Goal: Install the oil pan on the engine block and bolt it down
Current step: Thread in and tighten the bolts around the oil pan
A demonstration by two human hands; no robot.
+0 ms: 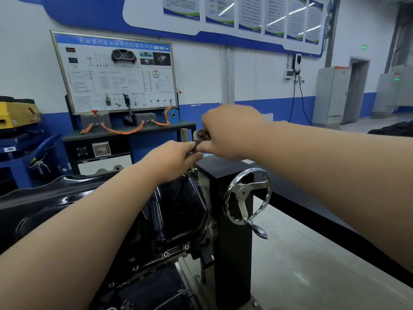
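Oil pan [178, 204] sits on the engine block [143, 285], near flange bolts [165, 254] in. Hands meet over its far right corner: right hand [228, 133] grips the ratchet [200, 134], left hand [176, 157] pinches it just below (bolt's hidden). I'd keep it square and snug evenly.

The oil pan [178, 204] lies near and centre on the engine block [156, 260], with flange bolts [165, 253] along its near edge. Just right of it rises a stand column [232, 231], and a handwheel [247, 195] is mounted on the column's right face. Above the pan's far end both hands hold a metal tool [201, 135] — the left hand [176, 157] lower and to the left, the right hand [228, 133] higher and to the right. Behind them a training board [116, 72] stands on a bench [129, 130] against the far wall. A wall charger [297, 63] hangs right of the board, a cabinet [330, 92] stands beside a doorway [357, 90] at far right, and posters [245, 14] hang high on the wall.
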